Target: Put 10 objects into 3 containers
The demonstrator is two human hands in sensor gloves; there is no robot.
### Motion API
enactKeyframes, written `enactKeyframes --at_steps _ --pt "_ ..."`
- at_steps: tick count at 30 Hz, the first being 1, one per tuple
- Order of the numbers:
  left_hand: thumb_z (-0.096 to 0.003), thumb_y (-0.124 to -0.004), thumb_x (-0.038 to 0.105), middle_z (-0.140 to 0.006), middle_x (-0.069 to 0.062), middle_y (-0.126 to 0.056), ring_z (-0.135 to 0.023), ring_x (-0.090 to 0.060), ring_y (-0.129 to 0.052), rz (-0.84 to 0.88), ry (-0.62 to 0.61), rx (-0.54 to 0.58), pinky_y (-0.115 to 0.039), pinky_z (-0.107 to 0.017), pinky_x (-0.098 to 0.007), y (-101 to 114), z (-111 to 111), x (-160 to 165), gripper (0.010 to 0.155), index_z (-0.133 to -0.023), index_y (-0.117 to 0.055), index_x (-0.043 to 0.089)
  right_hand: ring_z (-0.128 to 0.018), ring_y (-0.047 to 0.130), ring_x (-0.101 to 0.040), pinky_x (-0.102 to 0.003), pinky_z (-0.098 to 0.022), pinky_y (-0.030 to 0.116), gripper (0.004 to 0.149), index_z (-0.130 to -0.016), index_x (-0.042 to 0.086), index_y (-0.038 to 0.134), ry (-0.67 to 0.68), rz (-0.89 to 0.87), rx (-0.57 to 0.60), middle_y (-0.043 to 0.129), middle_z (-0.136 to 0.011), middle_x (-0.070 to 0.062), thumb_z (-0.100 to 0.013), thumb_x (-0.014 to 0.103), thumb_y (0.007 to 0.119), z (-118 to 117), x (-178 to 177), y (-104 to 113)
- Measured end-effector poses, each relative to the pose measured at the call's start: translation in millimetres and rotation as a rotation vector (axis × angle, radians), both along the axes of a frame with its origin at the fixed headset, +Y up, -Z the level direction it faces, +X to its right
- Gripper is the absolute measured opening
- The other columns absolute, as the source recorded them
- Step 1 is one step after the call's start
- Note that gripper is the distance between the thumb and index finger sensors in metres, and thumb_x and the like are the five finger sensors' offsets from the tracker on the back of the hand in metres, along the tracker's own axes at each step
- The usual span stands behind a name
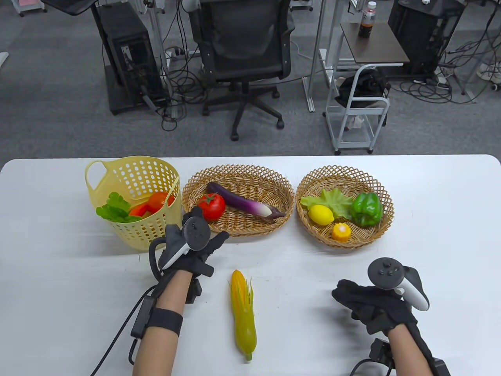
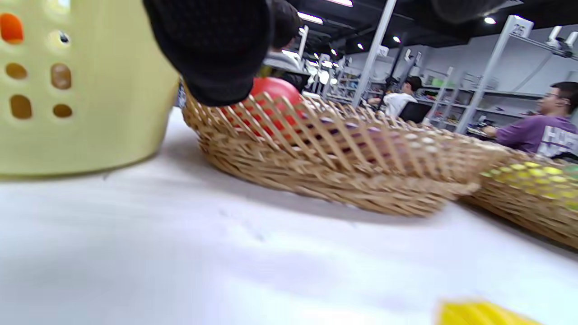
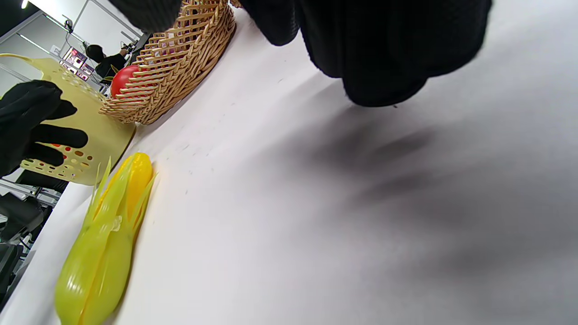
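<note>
A yellow corn cob (image 1: pixel 243 313) in its husk lies on the white table between my hands; it also shows in the right wrist view (image 3: pixel 104 243). My left hand (image 1: pixel 209 231) is open and holds nothing, hovering at the front left rim of the middle wicker basket (image 1: pixel 242 231), which holds a tomato (image 1: pixel 211 206) and an eggplant (image 1: pixel 244 204). My right hand (image 1: pixel 348 297) is empty, fingers loosely curled, low over the table right of the corn. The yellow plastic basket (image 1: pixel 148 231) holds lettuce, a tomato and a red pepper. The right wicker basket (image 1: pixel 352 243) holds a lemon, a lettuce leaf, a green pepper and a corn piece.
The three containers stand in a row across the far half of the table. Beyond the far edge are an office chair (image 1: pixel 242 51), a small cart (image 1: pixel 358 113) and computer towers on the floor. In the left wrist view the yellow basket (image 2: pixel 90 113) is close on the left.
</note>
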State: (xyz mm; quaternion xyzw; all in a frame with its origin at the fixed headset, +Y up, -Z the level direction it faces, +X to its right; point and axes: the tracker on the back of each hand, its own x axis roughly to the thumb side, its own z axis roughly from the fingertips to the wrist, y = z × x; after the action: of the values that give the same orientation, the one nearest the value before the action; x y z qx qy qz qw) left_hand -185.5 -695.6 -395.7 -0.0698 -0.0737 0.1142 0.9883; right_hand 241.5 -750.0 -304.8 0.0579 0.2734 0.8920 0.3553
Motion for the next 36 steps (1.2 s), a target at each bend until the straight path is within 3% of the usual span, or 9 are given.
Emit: enactKeyframes --at_steps 4,14,18,22,31,36 --pt "-0.0598 -0.057 0.071 -0.117 -0.032 -0.043 -0.09 -0.046 -0.083 -0.055 -0.113 -0.274 -0.086 -0.046 -0.038 -7.8 20.7 8.5 0.092 -0.119 -0.028 0.005 -0.073 0.082 -0.052 -0.056 -0.054 0.073 0.074 -0.114 0.001 0.045 -0.007 0.003 -0.005 0.063 -0.104 -0.038 -0.063 0.053 0.056 -0.1 0.3 -0.7" --pt "-0.0597 -0.053 0.073 -0.107 -0.039 -0.057 -0.08 -0.045 -0.09 -0.011 -0.249 -0.652 -0.088 -0.042 -0.036 -49.2 61.2 32.9 0.107 -0.112 -0.028 -0.017 -0.073 0.082 -0.052 -0.056 -0.054 0.073 0.074 -0.114 0.001 0.045 -0.007 0.013 -0.032 0.063 -0.104 -0.038 -0.063 0.053 0.056 -1.0 -2.8 -5.8" --pt "-0.0585 -0.052 0.075 -0.103 -0.038 -0.061 -0.075 -0.043 -0.094 -0.066 -0.249 -0.639 -0.088 -0.041 -0.033 -50.5 70.0 44.8 0.109 -0.111 -0.03 -0.019 -0.073 0.082 -0.052 -0.056 -0.053 0.073 0.074 -0.114 0.001 0.045 -0.001 0.005 -0.02 0.063 -0.104 -0.038 -0.063 0.052 0.056 0.2 -3.2 -3.2" --pt "-0.0561 -0.056 0.077 -0.096 -0.037 -0.07 -0.068 -0.04 -0.098 -0.072 -0.242 -0.553 -0.09 -0.04 -0.03 -53.3 88.9 59.9 0.112 -0.11 -0.034 -0.019 -0.073 0.082 -0.052 -0.056 -0.053 0.073 0.074 -0.114 0.001 0.045 0.008 -0.006 -0.01 0.063 -0.104 -0.038 -0.063 0.052 0.057 1.3 -3.5 -1.0" --pt "-0.0537 -0.058 0.078 -0.096 -0.036 -0.069 -0.063 -0.036 -0.099 -0.228 -0.214 -0.458 -0.09 -0.04 -0.027 -57.7 115.9 76.1 0.115 -0.109 -0.033 -0.019 -0.073 0.082 -0.052 -0.056 -0.053 0.073 0.074 -0.114 0.001 0.045 0.027 -0.025 -0.005 0.063 -0.104 -0.038 -0.063 0.052 0.056 1.2 -4.3 -0.6" --pt "-0.0534 -0.064 0.076 -0.09 -0.027 -0.078 -0.06 -0.034 -0.1 -0.17 -0.191 -0.414 -0.09 -0.039 -0.025 -59.8 121.4 71.6 0.109 -0.109 -0.041 -0.015 -0.073 0.082 -0.052 -0.057 -0.053 0.073 0.074 -0.114 0.001 0.045 0.029 -0.048 0.014 0.063 -0.104 -0.038 -0.063 0.053 0.057 1.4 -3.5 2.5"
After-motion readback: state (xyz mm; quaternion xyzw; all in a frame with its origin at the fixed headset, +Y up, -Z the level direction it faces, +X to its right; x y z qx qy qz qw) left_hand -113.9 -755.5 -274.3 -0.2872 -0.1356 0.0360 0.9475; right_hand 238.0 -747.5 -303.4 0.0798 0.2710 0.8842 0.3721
